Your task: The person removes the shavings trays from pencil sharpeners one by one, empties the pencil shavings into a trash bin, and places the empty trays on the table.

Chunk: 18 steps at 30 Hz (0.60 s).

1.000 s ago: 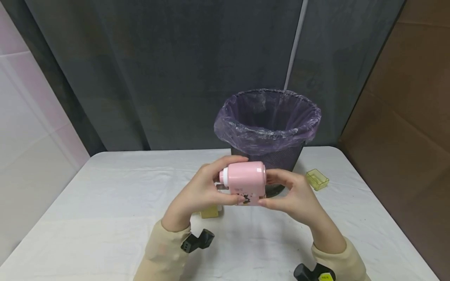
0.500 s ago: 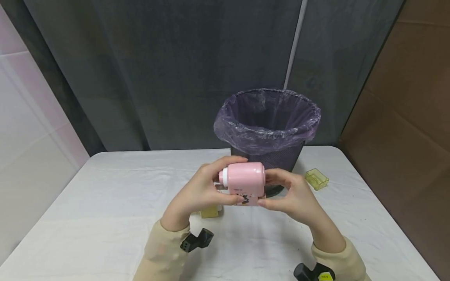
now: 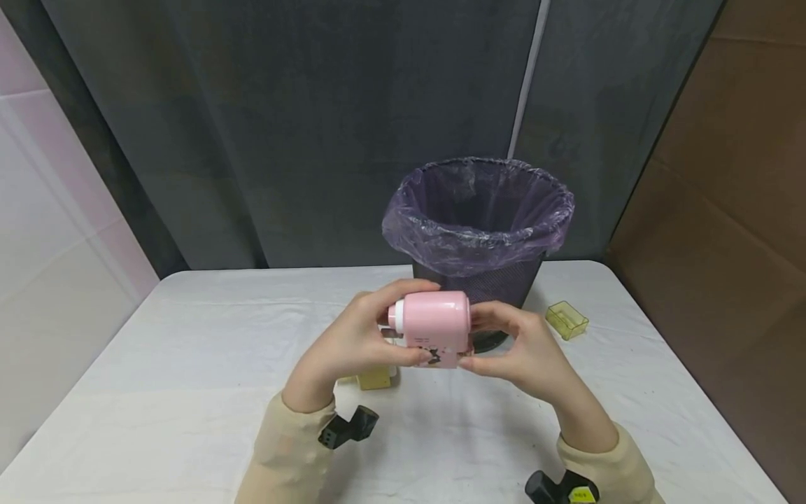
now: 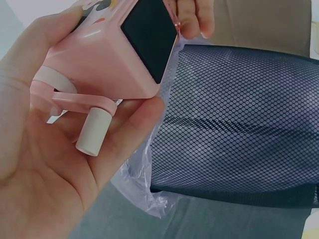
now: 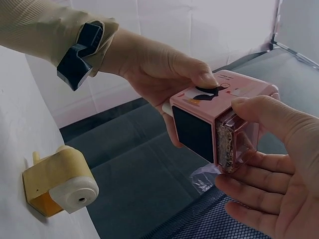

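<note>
A pink crank pencil sharpener point(image 3: 436, 318) with a cartoon print is held up sideways over the table between both hands. My left hand point(image 3: 349, 343) grips its body, thumb on the printed side and fingers around the far side. Its crank handle point(image 4: 94, 130), with a white knob, lies over the left palm. My right hand point(image 3: 529, 350) pinches the clear shavings drawer point(image 5: 245, 144) at the other end, thumb on its upper edge and fingers beneath. Shavings show inside the drawer, which sits in the body. A black base pad point(image 5: 192, 130) covers the underside.
Behind the hands stands a black mesh wastebasket point(image 3: 504, 280) with a purple plastic liner point(image 3: 478, 253). A yellow crank pencil sharpener point(image 5: 62, 174) stands on the white-covered table point(image 3: 189, 378), partly hidden by my left hand in the head view. A see-through yellow drawer point(image 3: 567, 322) lies right of the basket.
The pink pencil sharpener and my left hand have shifted slightly left. My right hand follows a little, still at the drawer end.
</note>
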{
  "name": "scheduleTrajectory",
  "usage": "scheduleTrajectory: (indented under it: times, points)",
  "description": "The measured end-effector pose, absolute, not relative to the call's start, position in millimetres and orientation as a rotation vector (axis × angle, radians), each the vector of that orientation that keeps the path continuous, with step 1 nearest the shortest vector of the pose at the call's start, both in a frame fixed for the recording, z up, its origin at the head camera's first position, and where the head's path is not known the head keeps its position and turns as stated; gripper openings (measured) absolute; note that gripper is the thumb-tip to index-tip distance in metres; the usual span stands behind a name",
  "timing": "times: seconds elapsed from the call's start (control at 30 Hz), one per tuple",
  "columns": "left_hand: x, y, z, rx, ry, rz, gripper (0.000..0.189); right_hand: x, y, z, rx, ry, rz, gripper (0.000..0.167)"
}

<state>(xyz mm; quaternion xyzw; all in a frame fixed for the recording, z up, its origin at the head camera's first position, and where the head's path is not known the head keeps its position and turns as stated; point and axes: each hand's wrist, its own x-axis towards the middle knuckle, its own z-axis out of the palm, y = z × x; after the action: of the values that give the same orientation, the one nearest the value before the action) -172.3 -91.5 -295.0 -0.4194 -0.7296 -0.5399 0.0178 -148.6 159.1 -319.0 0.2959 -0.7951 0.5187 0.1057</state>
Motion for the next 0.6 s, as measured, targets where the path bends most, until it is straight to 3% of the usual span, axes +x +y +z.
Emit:
scheduleTrajectory:
  times: [0.6]
  points:
    - [-173.9,-98.0,-294.3,-1.321,-2.281,-1.646,0.07,-147.9,160.3,-318.5,0.849,-2.375,1.52,0.051]
